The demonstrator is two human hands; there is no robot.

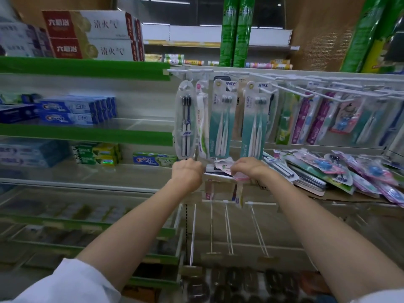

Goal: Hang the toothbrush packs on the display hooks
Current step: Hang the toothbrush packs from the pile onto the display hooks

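Several toothbrush packs hang from white display hooks [290,89] along the top rail, among them two teal packs [222,121]. A loose heap of packs [341,171] lies on the shelf to the right. Both my hands reach under the hanging packs. My right hand [249,168] grips a pink-and-white toothbrush pack [224,166] lying flat. My left hand [187,172] is curled at the left end of that pack, touching a darker pack beneath; whether it grips is unclear.
Toothpaste boxes [76,111] fill the green-edged shelves [87,134] on the left. Below my hands, long bare hooks [227,228] stick out toward me. Green rolls [237,31] stand above the hook rail.
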